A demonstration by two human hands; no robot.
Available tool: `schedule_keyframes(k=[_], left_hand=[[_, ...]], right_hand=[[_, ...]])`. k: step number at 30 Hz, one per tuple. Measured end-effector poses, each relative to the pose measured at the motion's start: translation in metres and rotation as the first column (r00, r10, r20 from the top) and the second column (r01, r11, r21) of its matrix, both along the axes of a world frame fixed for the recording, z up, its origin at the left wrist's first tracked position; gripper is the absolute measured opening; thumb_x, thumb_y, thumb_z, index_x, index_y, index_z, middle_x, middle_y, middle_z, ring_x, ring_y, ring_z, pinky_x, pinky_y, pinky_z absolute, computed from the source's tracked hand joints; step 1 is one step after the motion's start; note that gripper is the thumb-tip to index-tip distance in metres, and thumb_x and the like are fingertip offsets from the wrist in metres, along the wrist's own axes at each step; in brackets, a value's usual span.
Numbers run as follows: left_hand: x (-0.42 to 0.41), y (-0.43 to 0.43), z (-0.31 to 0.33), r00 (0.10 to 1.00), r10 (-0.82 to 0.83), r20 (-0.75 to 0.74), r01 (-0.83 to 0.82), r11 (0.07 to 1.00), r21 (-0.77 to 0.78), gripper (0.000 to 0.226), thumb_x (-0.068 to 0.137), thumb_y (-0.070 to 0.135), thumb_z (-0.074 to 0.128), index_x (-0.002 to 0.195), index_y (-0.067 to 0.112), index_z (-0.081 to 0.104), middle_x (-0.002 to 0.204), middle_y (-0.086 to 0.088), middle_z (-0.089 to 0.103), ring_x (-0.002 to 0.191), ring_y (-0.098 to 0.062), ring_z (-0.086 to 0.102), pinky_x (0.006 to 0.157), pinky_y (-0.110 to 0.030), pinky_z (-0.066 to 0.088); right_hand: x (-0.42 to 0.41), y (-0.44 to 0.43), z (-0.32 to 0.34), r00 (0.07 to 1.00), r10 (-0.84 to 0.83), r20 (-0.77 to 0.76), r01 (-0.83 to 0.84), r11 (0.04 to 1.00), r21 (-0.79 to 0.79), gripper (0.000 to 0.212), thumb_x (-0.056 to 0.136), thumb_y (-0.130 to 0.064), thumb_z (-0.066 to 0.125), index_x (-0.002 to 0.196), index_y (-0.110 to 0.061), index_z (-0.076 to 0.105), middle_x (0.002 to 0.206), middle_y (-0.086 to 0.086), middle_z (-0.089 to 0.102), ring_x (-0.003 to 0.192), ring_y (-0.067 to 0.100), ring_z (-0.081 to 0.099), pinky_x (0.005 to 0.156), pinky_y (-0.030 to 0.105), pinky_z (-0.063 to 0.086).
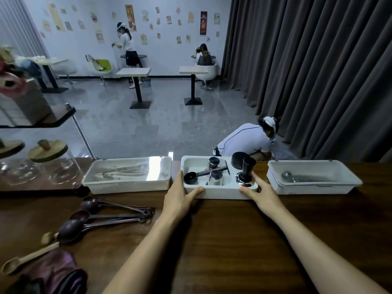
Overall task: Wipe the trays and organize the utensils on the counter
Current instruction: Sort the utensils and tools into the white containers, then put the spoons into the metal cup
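- The person is handling the middle tray (220,193) at the counter's (222,240) far edge; this is probably repositioning, before any wiping.
- The left hand (180,198) is bracketing the tray's near-left corner, fingers straight and spread.
- The right hand (263,194) is pressing the near-right corner likewise, gripping nothing.
- Next is likely fetching the cloth (53,266) from the counter's near-left corner.

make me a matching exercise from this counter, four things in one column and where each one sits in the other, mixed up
Things:
1 tamper
2 dark spoons
3 cloth
4 metal scoop

Places:
a in the right box
b on the counter in front of the left box
c standing in the middle tray
d at the counter's near left corner

Pairs: 1-c; 2-b; 3-d; 4-a
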State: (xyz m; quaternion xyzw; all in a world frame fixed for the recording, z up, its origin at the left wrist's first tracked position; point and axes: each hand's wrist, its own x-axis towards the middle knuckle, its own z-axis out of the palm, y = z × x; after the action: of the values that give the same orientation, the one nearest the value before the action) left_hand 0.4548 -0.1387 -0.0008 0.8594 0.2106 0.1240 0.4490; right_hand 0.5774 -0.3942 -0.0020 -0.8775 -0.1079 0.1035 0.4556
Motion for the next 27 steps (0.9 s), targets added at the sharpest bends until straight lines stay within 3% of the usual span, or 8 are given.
schedule_keyframes(k=[3,5,7,11,14,16,21,27], left_hand=[[-0.003,-0.003,0.002,1.0,-0.028,0.005,0.029,0.998,-0.052,0.097,0.09,0.05,0.071,0.163,0.028,0.01,0.158,0.01,0.039,0.144,-0.018,0.041,0.112,-0.03,0.033],[-0.01,-0.007,0.0,1.0,-0.014,-0.018,0.013,0.998,-0.06,0.102,0.095,0.046,0.067,0.163,0.026,-0.006,0.165,0.005,0.028,0.149,-0.021,0.033,0.116,-0.031,0.03],[-0.023,-0.014,-0.005,1.0,0.019,-0.011,-0.02,1.0,-0.021,0.101,0.097,0.043,0.065,0.163,0.027,-0.009,0.165,0.003,0.03,0.148,-0.023,0.036,0.116,-0.031,0.032],[-0.061,-0.036,-0.016,0.989,0.098,0.112,-0.106,0.992,0.07,0.085,0.098,0.032,0.064,0.164,0.029,0.01,0.164,0.007,0.032,0.146,-0.013,0.037,0.118,-0.035,0.035],[-0.09,-0.049,-0.021,0.982,0.126,0.139,-0.143,0.983,0.118,0.062,0.099,0.026,0.062,0.156,0.02,0.038,0.16,0.005,0.041,0.147,-0.01,0.036,0.12,-0.033,0.032],[-0.113,-0.058,-0.023,0.977,0.155,0.146,-0.176,0.974,0.145,0.053,0.098,0.023,0.062,0.149,0.019,0.05,0.153,0.004,0.051,0.145,-0.014,0.041,0.117,-0.031,0.035],[-0.178,-0.064,-0.024,0.97,0.191,0.147,-0.232,0.907,0.351,0.047,0.096,0.031,0.059,0.142,0.021,0.059,0.142,0.004,0.061,0.141,-0.016,0.046,0.113,-0.022,0.031],[-0.281,-0.029,-0.025,0.948,0.284,0.142,-0.317,0.841,0.438,0.04,0.1,0.031,0.059,0.138,0.024,0.061,0.139,0.005,0.063,0.138,-0.014,0.049,0.112,-0.031,0.042]], right_hand=[[-0.012,0.001,-0.006,1.0,-0.002,0.02,0.0,0.997,0.079,0.083,0.083,-0.054,0.072,0.152,-0.049,0.026,0.153,-0.01,0.034,0.147,0.02,0.027,0.121,0.045,0.025],[-0.023,-0.002,-0.012,1.0,-0.022,0.012,0.02,0.991,0.134,0.085,0.085,-0.047,0.074,0.155,-0.041,0.025,0.158,-0.006,0.031,0.146,0.023,0.033,0.12,0.045,0.03],[-0.04,-0.008,-0.013,1.0,-0.018,-0.005,0.018,0.999,0.038,0.089,0.086,-0.051,0.071,0.158,-0.034,0.021,0.16,-0.002,0.03,0.144,0.025,0.036,0.118,0.043,0.032],[-0.077,-0.019,-0.023,0.972,0.085,0.217,0.0,0.932,-0.362,0.076,0.099,-0.052,0.05,0.16,-0.022,0.015,0.163,-0.002,0.025,0.15,0.017,0.022,0.117,0.032,0.026],[-0.089,-0.024,-0.032,0.938,0.155,0.31,0.017,0.874,-0.486,0.064,0.102,-0.056,0.034,0.156,-0.023,0.029,0.163,-0.007,0.026,0.152,0.012,0.014,0.118,0.033,0.027],[-0.089,-0.024,-0.032,0.934,0.167,0.316,0.016,0.864,-0.503,0.063,0.101,-0.056,0.033,0.154,-0.022,0.036,0.162,-0.006,0.03,0.151,0.014,0.016,0.117,0.034,0.027],[-0.083,-0.024,-0.038,0.908,0.206,0.366,-0.001,0.872,-0.489,0.061,0.1,-0.055,0.039,0.149,-0.018,0.045,0.157,0.003,0.039,0.148,0.021,0.029,0.115,0.04,0.032],[-0.099,-0.03,-0.031,0.907,0.173,0.385,-0.029,0.935,-0.353,0.044,0.1,-0.036,0.054,0.137,-0.014,0.058,0.148,0.01,0.05,0.142,0.029,0.039,0.113,0.05,0.036]])
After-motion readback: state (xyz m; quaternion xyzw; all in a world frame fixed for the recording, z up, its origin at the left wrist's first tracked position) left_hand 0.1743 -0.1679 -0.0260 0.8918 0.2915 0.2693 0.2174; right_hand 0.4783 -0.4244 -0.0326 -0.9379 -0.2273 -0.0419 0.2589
